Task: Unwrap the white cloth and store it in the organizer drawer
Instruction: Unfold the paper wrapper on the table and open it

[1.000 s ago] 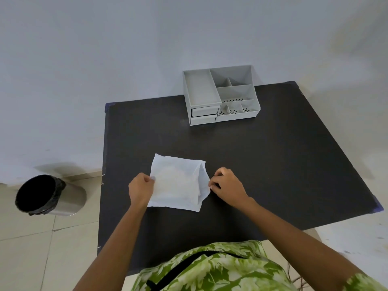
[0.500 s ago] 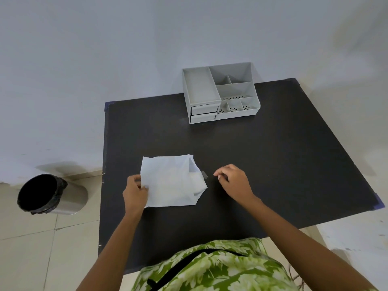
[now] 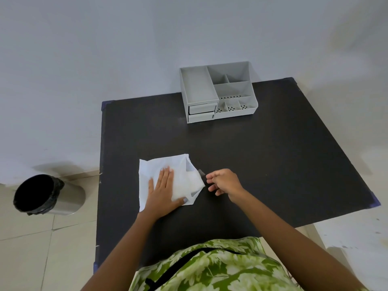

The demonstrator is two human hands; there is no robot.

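Observation:
The white cloth [image 3: 190,182] lies in its thin white wrapper on the near left part of the black table [image 3: 273,156]. The wrapper's right end gapes open, with a small grey tab [image 3: 201,172] sticking out of it. My left hand [image 3: 162,192] lies flat on the wrapper, palm down, pinning it. My right hand [image 3: 224,181] hovers just right of the open end, fingers loosely curled and apart, fingertips beside the tab. The grey organizer [image 3: 198,87] stands at the table's far edge; its two small drawers [image 3: 202,113] on the front left are closed.
A round bin [image 3: 36,194] with a black liner stands on the tiled floor left of the table. A wall rises right behind the organizer. My green patterned clothing fills the bottom of the view.
My left hand let go of the wrapper's left edge and now presses flat on top of it. My right hand released the right end, drew back slightly, then returned beside the tab.

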